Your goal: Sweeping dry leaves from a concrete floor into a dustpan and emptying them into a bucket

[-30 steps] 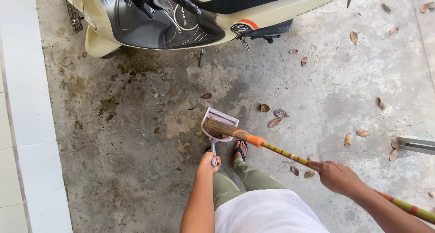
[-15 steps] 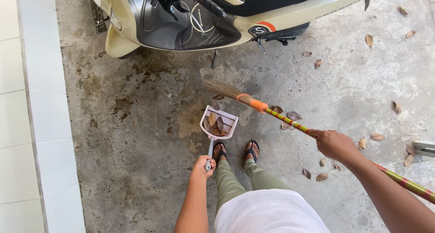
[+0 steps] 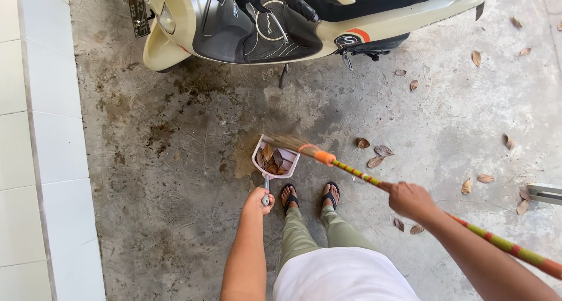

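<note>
While the left hand (image 3: 258, 199) wraps tight around the thin metal handle of the dustpan (image 3: 274, 159), the pan sits flat on the stained concrete floor (image 3: 175, 178), mouth facing away from the feet, a small heap of dry brown leaves lying inside it. Over on the other side, the right hand (image 3: 410, 199) is clenched around the striped red-and-green shaft of the broom (image 3: 351, 172), and the bristle head hangs right at the pan's open lip, blurred, just past the orange collar. Both sandalled feet (image 3: 310, 197) stand just behind the pan. To the right of it, three loose leaves (image 3: 374, 152) lie close together, near the bristles, and more are scattered well apart toward the right edge. A cream scooter (image 3: 293, 20) is parked along the top, white tiles (image 3: 41, 160) run down the left.

Good form here, I'd say, means keeping the pan's front edge pressed against the concrete so nothing slips under it, holding the handle steady, and drawing the bristles in short, low strokes straight toward the mouth. Light dry leaves like these look likely to flick over the back wall if the stroke is too hard.
</note>
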